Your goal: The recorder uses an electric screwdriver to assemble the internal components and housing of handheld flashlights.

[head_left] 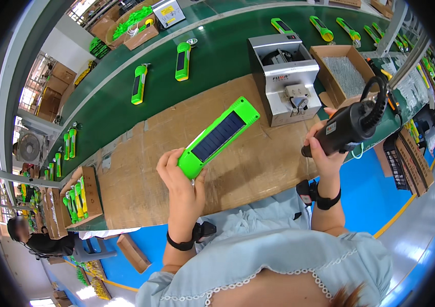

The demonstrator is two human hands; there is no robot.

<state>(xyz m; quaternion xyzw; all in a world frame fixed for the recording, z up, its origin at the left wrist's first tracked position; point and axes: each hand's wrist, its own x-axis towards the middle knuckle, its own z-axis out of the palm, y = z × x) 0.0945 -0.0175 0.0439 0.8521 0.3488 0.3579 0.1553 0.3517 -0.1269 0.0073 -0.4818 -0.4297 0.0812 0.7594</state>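
Note:
My left hand (pixel 180 180) is closed around one end of a bright green solar flashlight (pixel 218 137). The flashlight is tilted above the cardboard, its dark solar panel facing up. In my right hand (pixel 325 156) is a black electric screwdriver (pixel 348 128) with a coiled cord. Its front end points left, apart from the flashlight. A grey metal screw feeder (pixel 290 97) stands beyond my hands, beside an open cardboard box (pixel 343 64) full of small metal pieces. Beneath the flashlight lies a flat cardboard sheet (pixel 140 179) on the bench.
Green flashlights (pixel 182 61) lie spaced along the green conveyor belt (pixel 217 41) at the back. At the left, a carton (pixel 92 197) holds several more. A person in dark clothing (pixel 48 243) is at the far left. A metal post (pixel 409 59) rises at the right.

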